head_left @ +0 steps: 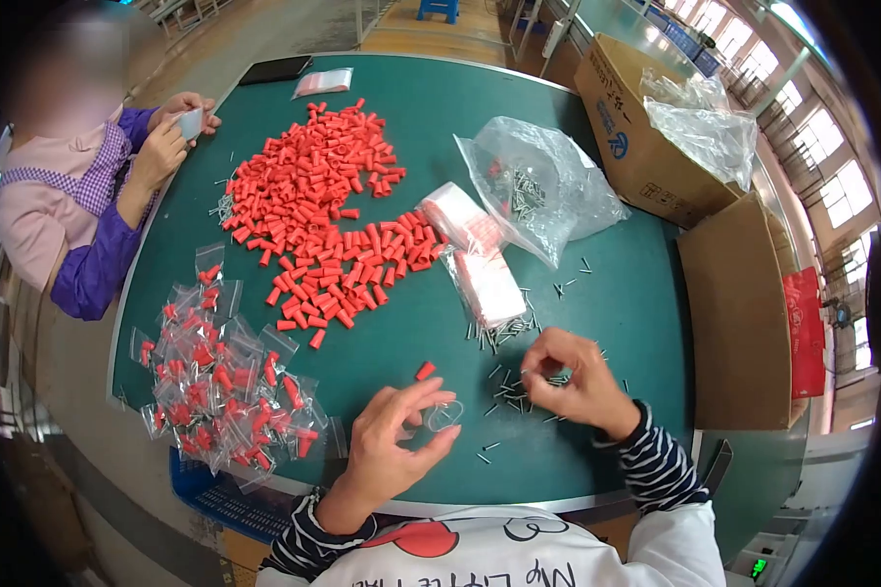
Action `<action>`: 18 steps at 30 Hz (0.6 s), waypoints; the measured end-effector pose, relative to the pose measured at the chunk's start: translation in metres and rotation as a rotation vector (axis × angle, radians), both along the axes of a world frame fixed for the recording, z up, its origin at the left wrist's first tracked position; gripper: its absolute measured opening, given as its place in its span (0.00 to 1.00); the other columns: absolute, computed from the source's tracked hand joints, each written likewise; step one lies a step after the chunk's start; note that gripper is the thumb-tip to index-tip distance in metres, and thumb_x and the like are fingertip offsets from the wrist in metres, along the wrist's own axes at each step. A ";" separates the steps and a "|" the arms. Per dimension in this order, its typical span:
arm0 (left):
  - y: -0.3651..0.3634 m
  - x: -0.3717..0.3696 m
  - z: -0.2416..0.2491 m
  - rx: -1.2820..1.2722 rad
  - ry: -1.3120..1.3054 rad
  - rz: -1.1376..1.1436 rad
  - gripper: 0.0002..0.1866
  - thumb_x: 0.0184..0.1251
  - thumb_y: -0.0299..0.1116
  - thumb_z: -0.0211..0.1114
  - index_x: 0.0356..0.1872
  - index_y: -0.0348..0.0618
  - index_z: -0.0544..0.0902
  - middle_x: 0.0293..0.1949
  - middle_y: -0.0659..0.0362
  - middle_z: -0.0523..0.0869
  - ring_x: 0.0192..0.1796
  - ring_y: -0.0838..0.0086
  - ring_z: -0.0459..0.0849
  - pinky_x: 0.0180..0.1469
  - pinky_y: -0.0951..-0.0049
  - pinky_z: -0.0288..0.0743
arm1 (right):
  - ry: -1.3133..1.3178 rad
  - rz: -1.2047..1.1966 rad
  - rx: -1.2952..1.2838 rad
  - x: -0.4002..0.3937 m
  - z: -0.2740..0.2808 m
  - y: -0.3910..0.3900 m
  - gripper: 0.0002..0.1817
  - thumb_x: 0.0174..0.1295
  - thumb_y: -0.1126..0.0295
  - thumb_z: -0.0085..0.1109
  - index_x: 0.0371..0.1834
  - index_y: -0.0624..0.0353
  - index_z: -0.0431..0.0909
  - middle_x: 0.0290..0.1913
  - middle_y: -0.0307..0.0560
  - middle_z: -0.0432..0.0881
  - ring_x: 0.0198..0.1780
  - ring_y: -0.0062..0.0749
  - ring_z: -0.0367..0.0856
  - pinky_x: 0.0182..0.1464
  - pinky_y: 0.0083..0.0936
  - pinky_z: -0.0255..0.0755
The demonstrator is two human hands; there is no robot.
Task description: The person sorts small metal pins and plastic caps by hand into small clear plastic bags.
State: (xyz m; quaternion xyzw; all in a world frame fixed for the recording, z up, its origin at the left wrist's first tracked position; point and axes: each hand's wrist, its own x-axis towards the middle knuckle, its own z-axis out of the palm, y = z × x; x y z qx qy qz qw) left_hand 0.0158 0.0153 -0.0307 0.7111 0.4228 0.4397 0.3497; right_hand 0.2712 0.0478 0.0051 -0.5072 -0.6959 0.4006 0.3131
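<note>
My left hand (pixel 394 438) holds a small clear plastic bag (pixel 442 415) by its mouth, just above the green table (pixel 578 323). My right hand (pixel 570 377) has its fingers pinched over a scatter of small metal screws (pixel 511 389), apparently picking some up. One loose red plastic cap (pixel 425 371) lies between the hands. A big spread of red caps (pixel 328 210) covers the table's middle. Several filled little bags with red caps (pixel 227 382) are heaped at my left.
Two stacks of empty small bags (pixel 475 254) lie beyond my right hand, next to a large clear bag of screws (pixel 533 186). Cardboard boxes (pixel 646 127) stand at the right edge. A co-worker's hands (pixel 171 132) at the far left hold a small bag.
</note>
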 end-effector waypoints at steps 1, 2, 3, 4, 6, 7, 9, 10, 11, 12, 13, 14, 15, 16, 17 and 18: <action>0.000 0.000 0.000 -0.015 -0.002 0.004 0.35 0.46 0.21 0.77 0.60 0.38 0.75 0.44 0.57 0.90 0.34 0.77 0.77 0.37 0.78 0.73 | 0.104 0.060 0.040 -0.010 0.002 -0.002 0.05 0.52 0.79 0.66 0.31 0.62 0.79 0.31 0.41 0.79 0.31 0.25 0.79 0.34 0.21 0.73; 0.000 0.000 0.001 -0.029 -0.003 0.005 0.36 0.47 0.21 0.77 0.62 0.38 0.74 0.45 0.57 0.90 0.35 0.77 0.78 0.37 0.78 0.73 | 0.152 0.114 0.132 -0.020 0.002 -0.002 0.07 0.52 0.79 0.66 0.34 0.62 0.81 0.32 0.41 0.79 0.33 0.27 0.79 0.36 0.23 0.73; 0.000 0.000 0.001 -0.042 -0.003 0.006 0.37 0.47 0.21 0.78 0.63 0.38 0.73 0.45 0.56 0.90 0.36 0.77 0.79 0.37 0.78 0.73 | 0.214 0.142 0.166 -0.030 0.002 -0.002 0.07 0.52 0.79 0.66 0.35 0.62 0.81 0.34 0.41 0.79 0.34 0.27 0.78 0.38 0.23 0.72; 0.000 0.000 0.001 -0.049 -0.011 0.006 0.37 0.47 0.21 0.78 0.63 0.38 0.73 0.46 0.56 0.90 0.37 0.78 0.80 0.37 0.78 0.73 | 0.278 0.170 0.200 -0.039 0.002 -0.003 0.08 0.52 0.79 0.67 0.36 0.63 0.82 0.35 0.42 0.80 0.36 0.27 0.78 0.39 0.22 0.72; -0.001 0.000 -0.002 -0.063 -0.029 0.009 0.38 0.48 0.22 0.78 0.64 0.37 0.72 0.47 0.54 0.89 0.40 0.78 0.81 0.38 0.78 0.73 | 0.290 0.198 0.185 -0.051 0.002 -0.003 0.09 0.53 0.78 0.68 0.38 0.62 0.82 0.37 0.43 0.80 0.37 0.28 0.78 0.39 0.23 0.72; -0.002 -0.001 -0.003 -0.068 -0.041 0.018 0.38 0.48 0.22 0.78 0.64 0.37 0.72 0.48 0.54 0.89 0.41 0.78 0.82 0.38 0.78 0.72 | 0.294 0.215 0.177 -0.055 0.003 -0.003 0.09 0.53 0.78 0.69 0.38 0.62 0.83 0.38 0.44 0.80 0.37 0.29 0.78 0.40 0.23 0.72; -0.002 -0.002 -0.005 -0.078 -0.070 0.039 0.38 0.48 0.23 0.78 0.64 0.37 0.72 0.49 0.53 0.89 0.42 0.78 0.82 0.38 0.78 0.72 | 0.253 0.229 0.130 -0.059 0.005 -0.002 0.09 0.55 0.77 0.69 0.39 0.62 0.83 0.40 0.44 0.80 0.38 0.29 0.78 0.40 0.24 0.72; -0.002 -0.003 -0.004 -0.061 -0.062 0.049 0.38 0.48 0.23 0.78 0.64 0.37 0.71 0.49 0.53 0.89 0.41 0.78 0.82 0.38 0.78 0.72 | 0.232 0.238 0.106 -0.061 0.007 -0.001 0.09 0.56 0.77 0.69 0.40 0.62 0.83 0.40 0.45 0.80 0.39 0.29 0.78 0.40 0.24 0.72; -0.001 -0.005 -0.003 -0.046 -0.055 0.061 0.38 0.48 0.23 0.78 0.64 0.37 0.71 0.48 0.53 0.89 0.41 0.78 0.81 0.38 0.78 0.72 | 0.219 0.190 0.108 -0.061 0.008 0.002 0.10 0.55 0.78 0.69 0.41 0.61 0.83 0.41 0.45 0.80 0.40 0.30 0.78 0.41 0.25 0.73; -0.001 -0.006 -0.002 -0.031 -0.046 0.072 0.38 0.48 0.23 0.78 0.64 0.37 0.71 0.48 0.53 0.89 0.40 0.77 0.81 0.38 0.77 0.72 | 0.206 0.141 0.110 -0.060 0.010 0.006 0.11 0.55 0.78 0.69 0.42 0.61 0.84 0.41 0.45 0.80 0.41 0.32 0.79 0.41 0.26 0.74; -0.001 -0.008 -0.002 -0.004 -0.029 0.084 0.39 0.48 0.23 0.78 0.64 0.36 0.71 0.48 0.54 0.89 0.39 0.77 0.80 0.38 0.77 0.72 | 0.194 0.090 0.112 -0.060 0.011 0.011 0.12 0.55 0.79 0.69 0.42 0.60 0.84 0.41 0.45 0.80 0.42 0.33 0.80 0.41 0.27 0.74; -0.001 -0.010 -0.001 0.024 -0.010 0.093 0.39 0.48 0.23 0.78 0.64 0.36 0.71 0.48 0.54 0.89 0.38 0.76 0.79 0.38 0.77 0.72 | 0.103 0.145 0.207 -0.062 0.009 0.018 0.12 0.54 0.79 0.69 0.43 0.60 0.84 0.42 0.45 0.80 0.43 0.35 0.80 0.42 0.28 0.75; -0.001 -0.012 0.001 0.052 0.010 0.099 0.39 0.47 0.23 0.78 0.64 0.36 0.71 0.48 0.54 0.89 0.37 0.75 0.78 0.38 0.77 0.72 | 0.013 0.195 0.303 -0.063 0.002 0.027 0.13 0.53 0.79 0.68 0.43 0.60 0.84 0.43 0.46 0.80 0.44 0.37 0.80 0.43 0.29 0.75; -0.001 -0.014 0.003 0.069 0.024 0.109 0.39 0.47 0.23 0.78 0.65 0.35 0.71 0.47 0.54 0.89 0.37 0.75 0.78 0.38 0.76 0.72 | -0.078 0.244 0.399 -0.064 -0.004 0.033 0.14 0.53 0.80 0.68 0.44 0.60 0.84 0.44 0.46 0.81 0.45 0.39 0.81 0.44 0.30 0.76; -0.001 -0.016 0.005 0.086 0.039 0.118 0.40 0.47 0.23 0.78 0.65 0.35 0.70 0.47 0.54 0.89 0.36 0.74 0.77 0.38 0.76 0.72 | -0.156 0.308 0.458 -0.069 -0.010 0.037 0.12 0.53 0.77 0.67 0.42 0.60 0.83 0.43 0.46 0.80 0.44 0.44 0.80 0.44 0.35 0.75; -0.002 -0.018 0.006 0.103 0.054 0.129 0.40 0.46 0.23 0.78 0.65 0.35 0.70 0.47 0.54 0.89 0.36 0.74 0.76 0.38 0.76 0.72 | -0.210 0.338 0.477 -0.072 -0.017 0.039 0.11 0.54 0.76 0.67 0.41 0.60 0.83 0.42 0.46 0.79 0.43 0.43 0.79 0.44 0.36 0.75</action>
